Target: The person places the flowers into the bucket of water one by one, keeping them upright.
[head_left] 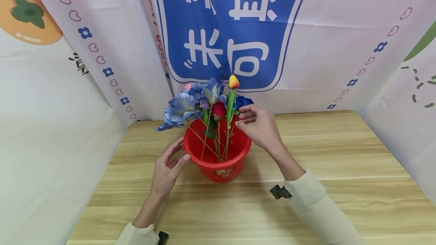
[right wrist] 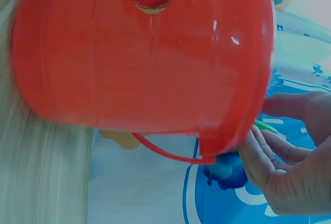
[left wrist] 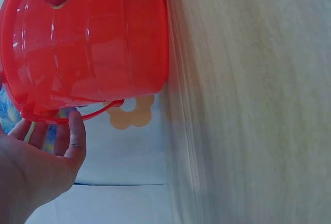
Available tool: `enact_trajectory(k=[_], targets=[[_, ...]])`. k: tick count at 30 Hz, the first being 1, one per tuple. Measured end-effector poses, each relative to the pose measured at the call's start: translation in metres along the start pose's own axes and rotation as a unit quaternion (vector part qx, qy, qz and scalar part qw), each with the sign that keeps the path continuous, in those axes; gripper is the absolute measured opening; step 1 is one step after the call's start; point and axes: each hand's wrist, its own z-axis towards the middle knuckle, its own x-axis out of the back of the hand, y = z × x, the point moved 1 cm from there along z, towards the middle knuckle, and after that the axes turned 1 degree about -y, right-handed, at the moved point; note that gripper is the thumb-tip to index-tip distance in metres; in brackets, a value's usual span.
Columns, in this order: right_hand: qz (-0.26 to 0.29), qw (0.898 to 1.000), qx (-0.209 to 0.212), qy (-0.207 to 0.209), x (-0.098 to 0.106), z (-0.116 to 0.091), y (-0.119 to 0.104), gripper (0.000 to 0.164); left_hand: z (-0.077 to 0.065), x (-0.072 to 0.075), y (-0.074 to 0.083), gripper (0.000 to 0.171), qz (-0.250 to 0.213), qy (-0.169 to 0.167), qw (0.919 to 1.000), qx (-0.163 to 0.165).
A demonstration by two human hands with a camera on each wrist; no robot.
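A red bucket (head_left: 207, 168) stands upright on the table, holding several artificial flowers. Large blue ruffled blooms (head_left: 182, 107) lean out to the left; a red rose (head_left: 219, 109), a yellow-orange tulip (head_left: 234, 81) and a dark blue rose (head_left: 242, 102) rise beside them. My left hand (head_left: 167, 169) touches the bucket's left rim by the handle lug, its fingers relaxed. At the right rim, my right hand (head_left: 260, 127) has thumb and fingers apart, beside the tulip's stem and the blue rose. In the right wrist view its fingertips meet the bucket's edge (right wrist: 256, 79).
The wood-grain table (head_left: 306, 214) extends on both sides of the bucket. Printed white cloth (head_left: 316, 48) with a blue panel hangs close behind it. The bucket's red handle (right wrist: 170, 154) hangs down its far side.
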Motion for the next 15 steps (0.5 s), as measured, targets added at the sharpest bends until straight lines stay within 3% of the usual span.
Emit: enact_trajectory(k=[7,15], targets=[[0.018,1.0,-0.01,0.005,0.014,-0.009,0.007,0.04,0.0,0.0,-0.002,0.057,0.004,0.004,1.0,0.002],[0.007,1.0,0.007,0.015,0.032,-0.019,0.022,0.037,0.0,0.0,-0.001,0.057,0.005,0.003,1.0,0.004]])
